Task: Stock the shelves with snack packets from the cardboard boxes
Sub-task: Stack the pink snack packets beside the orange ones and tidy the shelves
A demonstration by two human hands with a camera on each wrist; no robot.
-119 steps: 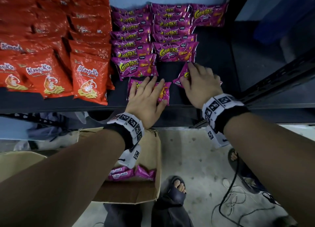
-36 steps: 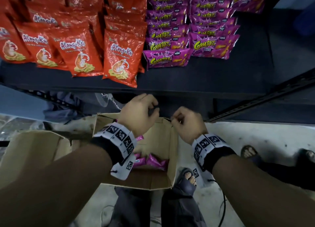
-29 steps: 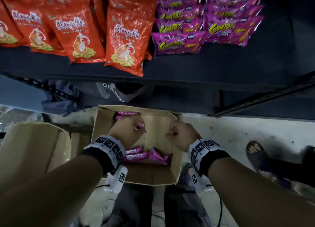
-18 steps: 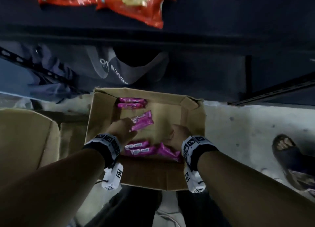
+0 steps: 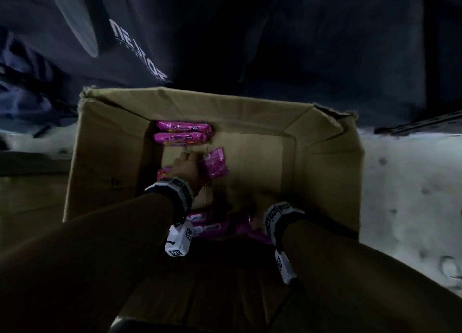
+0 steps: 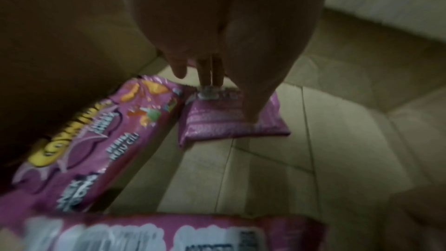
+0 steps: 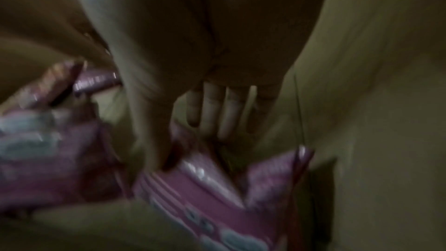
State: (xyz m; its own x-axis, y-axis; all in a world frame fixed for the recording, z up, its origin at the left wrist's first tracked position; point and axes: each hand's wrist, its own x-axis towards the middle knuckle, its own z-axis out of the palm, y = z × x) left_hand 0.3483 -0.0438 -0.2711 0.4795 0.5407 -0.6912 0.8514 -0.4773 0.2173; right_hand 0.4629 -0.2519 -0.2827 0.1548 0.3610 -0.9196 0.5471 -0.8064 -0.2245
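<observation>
1. Both arms reach down into the open brown cardboard box [image 5: 250,112] on the pale floor, which fits the fetching half of the task: packets are being gathered here to go up to the shelf, which is out of view.
2. The left hand [image 5: 186,169] is deep in the box with its fingers [image 6: 212,72] pointing down. They touch the sealed top edge of a small glossy purple snack packet [image 6: 229,121], and the thumb lies across its face. The hand seems to be closing on that packet, but a firm pinch cannot be confirmed.
3. That packet lies back side up on the bare box floor, just to the thumb side of the left hand in the head view, where it is easy to lift alone.
4. The right hand [image 7: 217,64] is low at the near wall of the box. Its fingers are straight and spread over a crumpled purple packet [image 7: 205,188] directly beneath them, and nothing is held yet. The wrist view is blurred, so contact is uncertain.
5. Count in the head view: two purple packets [image 5: 183,132] stand on edge at the far wall beyond the left fingertips, and there is one at the left thumb. One packet is partly hidden under the left wrist. A heap of perhaps three lies between the two wrists.
</observation>
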